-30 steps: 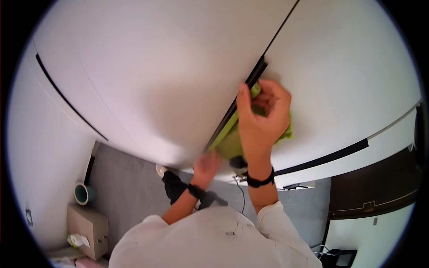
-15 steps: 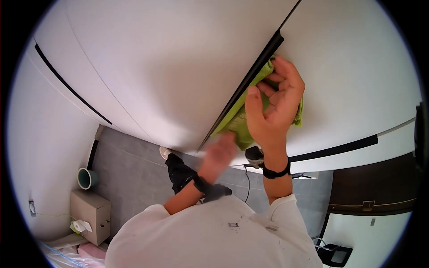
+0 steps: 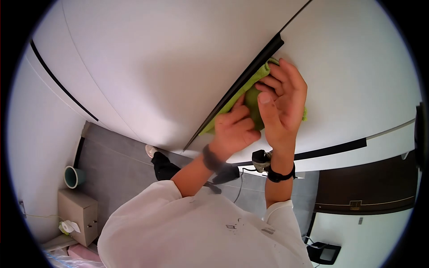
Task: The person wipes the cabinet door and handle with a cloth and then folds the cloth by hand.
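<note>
Here is a green cloth [image 3: 253,106] lying along the lower right side of a long black strip [image 3: 243,81] on a white panel [image 3: 178,53], its upper edge running up close against the strip. And both hands are on the job! The left hand [image 3: 233,129] has its index finger stretched out over the cloth towards the strip, the other fingers loosely curled; whether they grip any fabric underneath, you cannot tell. Higher up comes the right hand [image 3: 285,100], thumb standing well apart, fingers bent with their tips at the cloth's upper end; no clear pinch between thumb and fingers here, though part of the cloth is hidden behind the hand. The step in hand looks like pressing or tucking the cloth along the strip's edge. As a judgement, the next move calls for steady fingertip pressure from the left, with the right keeping the upper end in place.
</note>
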`<state>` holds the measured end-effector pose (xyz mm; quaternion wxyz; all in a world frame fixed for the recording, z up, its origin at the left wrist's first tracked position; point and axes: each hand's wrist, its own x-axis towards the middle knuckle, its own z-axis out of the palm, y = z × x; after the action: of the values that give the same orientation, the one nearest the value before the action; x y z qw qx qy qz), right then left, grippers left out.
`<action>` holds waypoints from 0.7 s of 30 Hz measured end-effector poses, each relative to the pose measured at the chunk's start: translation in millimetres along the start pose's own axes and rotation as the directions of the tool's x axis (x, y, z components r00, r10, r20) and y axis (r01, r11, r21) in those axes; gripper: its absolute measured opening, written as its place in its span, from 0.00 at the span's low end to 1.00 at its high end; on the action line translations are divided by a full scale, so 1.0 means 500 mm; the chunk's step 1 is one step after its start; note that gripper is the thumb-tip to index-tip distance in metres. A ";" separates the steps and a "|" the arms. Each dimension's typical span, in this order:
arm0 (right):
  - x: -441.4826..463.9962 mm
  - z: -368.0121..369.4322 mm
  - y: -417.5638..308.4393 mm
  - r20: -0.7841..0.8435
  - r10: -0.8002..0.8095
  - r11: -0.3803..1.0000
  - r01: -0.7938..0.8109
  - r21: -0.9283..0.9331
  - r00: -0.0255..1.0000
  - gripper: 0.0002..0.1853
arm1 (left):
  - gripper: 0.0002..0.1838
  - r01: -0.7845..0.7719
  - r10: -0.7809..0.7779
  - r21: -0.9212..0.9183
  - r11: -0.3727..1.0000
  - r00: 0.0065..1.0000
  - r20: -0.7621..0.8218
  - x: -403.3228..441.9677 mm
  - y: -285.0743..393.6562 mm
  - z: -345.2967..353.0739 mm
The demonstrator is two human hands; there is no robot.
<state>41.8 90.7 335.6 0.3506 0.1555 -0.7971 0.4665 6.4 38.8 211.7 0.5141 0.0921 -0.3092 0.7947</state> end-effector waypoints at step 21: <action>-0.005 0.001 0.019 0.048 -0.093 0.983 0.100 -0.153 0.994 0.32 | 0.06 -0.222 0.219 0.013 0.975 0.946 -0.238 -0.232 0.166 -0.290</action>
<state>38.2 95.0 327.6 0.3674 0.1757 -0.8295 0.3822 11.4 12.4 9.9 0.4560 -0.0426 -0.2592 0.8504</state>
